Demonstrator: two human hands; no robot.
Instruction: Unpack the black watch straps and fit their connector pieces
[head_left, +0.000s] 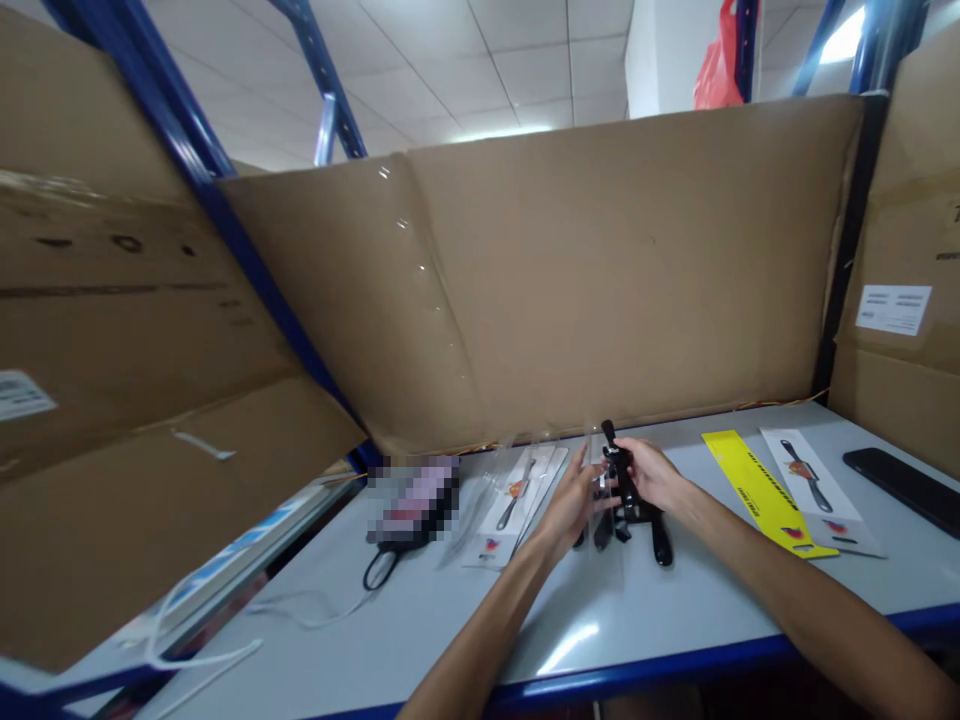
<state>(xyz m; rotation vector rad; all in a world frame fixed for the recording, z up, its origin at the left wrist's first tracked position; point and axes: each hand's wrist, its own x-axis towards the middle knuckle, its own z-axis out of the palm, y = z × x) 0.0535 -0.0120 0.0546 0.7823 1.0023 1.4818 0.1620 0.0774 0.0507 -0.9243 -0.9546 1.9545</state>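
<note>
My left hand [571,500] is closed on a clear plastic sleeve [594,545], its thumb up and its fingers reaching toward the right hand. Close beside it, my right hand [652,474] grips a black-handled tool [609,434], tilted with one end up; its working end is hard to make out. Below the hands several more black-handled tools [661,540] lie in a small heap on the table. Left of my left hand are printed white cards [491,545] with a picture of a spreader-like tool, in clear plastic sleeves [469,510].
The grey tabletop [420,640] has a blue front edge. On the right lie a yellow card [750,490], a white printed card [817,490] and a black phone-like object [904,490]. A blurred-out item [416,505] and white cable [315,620] are left. Cardboard [600,280] walls the back.
</note>
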